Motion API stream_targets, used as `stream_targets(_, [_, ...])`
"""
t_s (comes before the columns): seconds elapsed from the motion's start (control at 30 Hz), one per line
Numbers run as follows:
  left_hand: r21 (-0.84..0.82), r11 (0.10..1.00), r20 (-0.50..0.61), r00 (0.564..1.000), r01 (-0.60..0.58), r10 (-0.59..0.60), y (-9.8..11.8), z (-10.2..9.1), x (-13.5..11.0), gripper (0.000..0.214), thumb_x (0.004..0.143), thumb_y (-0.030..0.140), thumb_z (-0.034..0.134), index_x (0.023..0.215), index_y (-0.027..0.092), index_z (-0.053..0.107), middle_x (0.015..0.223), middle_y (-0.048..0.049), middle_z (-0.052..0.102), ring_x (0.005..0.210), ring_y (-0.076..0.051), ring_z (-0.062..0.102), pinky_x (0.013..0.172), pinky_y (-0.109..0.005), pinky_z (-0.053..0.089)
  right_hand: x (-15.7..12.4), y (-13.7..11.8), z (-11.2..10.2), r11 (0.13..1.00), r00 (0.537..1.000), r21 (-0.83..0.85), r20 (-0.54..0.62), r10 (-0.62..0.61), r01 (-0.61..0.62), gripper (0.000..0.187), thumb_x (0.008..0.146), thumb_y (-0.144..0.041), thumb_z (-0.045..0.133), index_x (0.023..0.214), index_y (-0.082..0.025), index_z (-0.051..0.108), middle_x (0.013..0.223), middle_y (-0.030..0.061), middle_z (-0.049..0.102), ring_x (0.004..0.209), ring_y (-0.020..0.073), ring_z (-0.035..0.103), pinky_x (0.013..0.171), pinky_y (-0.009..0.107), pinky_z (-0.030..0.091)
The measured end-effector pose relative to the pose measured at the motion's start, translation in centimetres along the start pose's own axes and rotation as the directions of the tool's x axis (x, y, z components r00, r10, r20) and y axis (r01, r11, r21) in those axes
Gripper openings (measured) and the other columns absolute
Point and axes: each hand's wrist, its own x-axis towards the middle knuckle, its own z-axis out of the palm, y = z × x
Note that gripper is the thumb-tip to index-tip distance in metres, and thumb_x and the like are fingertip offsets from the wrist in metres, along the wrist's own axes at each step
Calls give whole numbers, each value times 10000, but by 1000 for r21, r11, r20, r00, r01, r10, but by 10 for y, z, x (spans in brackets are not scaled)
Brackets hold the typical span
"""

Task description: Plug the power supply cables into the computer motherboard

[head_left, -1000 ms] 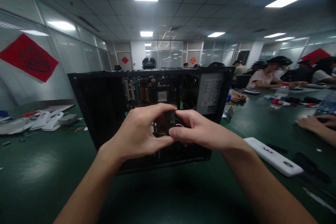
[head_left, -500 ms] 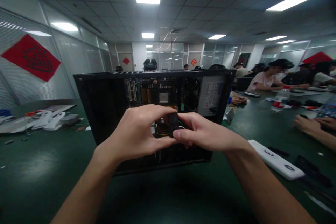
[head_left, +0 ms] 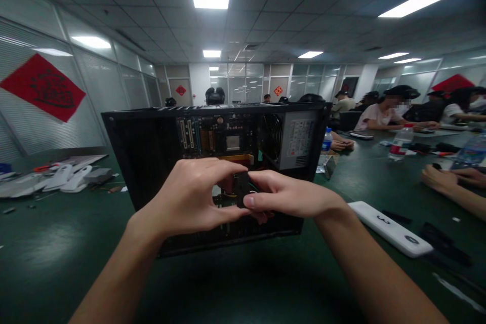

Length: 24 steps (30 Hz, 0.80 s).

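A black cable connector (head_left: 243, 190) is held upright before the open side of a black computer case (head_left: 131, 157). My left hand (head_left: 197, 195) grips it at its top and bottom between thumb and forefinger, which form a wide curve. From the other side my right hand (head_left: 290, 195) closes on it, thumb over the near face. Thin coloured wires show beside the connector, partly covered by my fingers. Behind my hands are the motherboard (head_left: 243, 129), a fan (head_left: 272, 136) and a silver power supply (head_left: 301, 137) with a label.
To the right lies a white bar-shaped object (head_left: 391, 228) marked with figures, near dark pieces. A red-capped bottle (head_left: 401, 142) stands farther back, and people sit along that side. White parts (head_left: 70, 177) and scraps lie on the green table (head_left: 56, 243) at left.
The view has shifted slightly, with the case and the hands now a little farther left. Both hands and the connector sit slightly lower against the case, uncovering more of the motherboard. The grip is the same.
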Motion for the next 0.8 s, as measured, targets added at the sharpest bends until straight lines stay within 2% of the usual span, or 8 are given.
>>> stream_targets(0.2, [-2,1000,16,1000,12,-12,1,-5,-3,413,782,341,747,1159,197,661,895,-25,723,783,-160,684,688,-249,507,3,-1,4,998,999,49,-29,-26,28,350,874,-469,660,931,-147,537,684,-39,544,641,96,513,558,209,384])
stream_targets(0.53, [51,998,9,999,33,-33,0,-1,0,418,776,338,739,1158,187,666,845,-15,717,751,-157,680,652,-250,491,4,-3,3,999,999,48,-48,14,-12,353,872,-480,644,916,-145,542,640,-49,523,578,83,469,505,203,332])
stream_targets(0.8, [56,998,-5,1000,24,-24,-1,1,0,420,776,341,727,1162,192,656,852,-22,728,761,-166,688,668,-260,496,3,-7,4,998,998,59,-64,15,-12,332,856,-451,666,914,-149,539,648,-51,514,584,83,471,515,201,350])
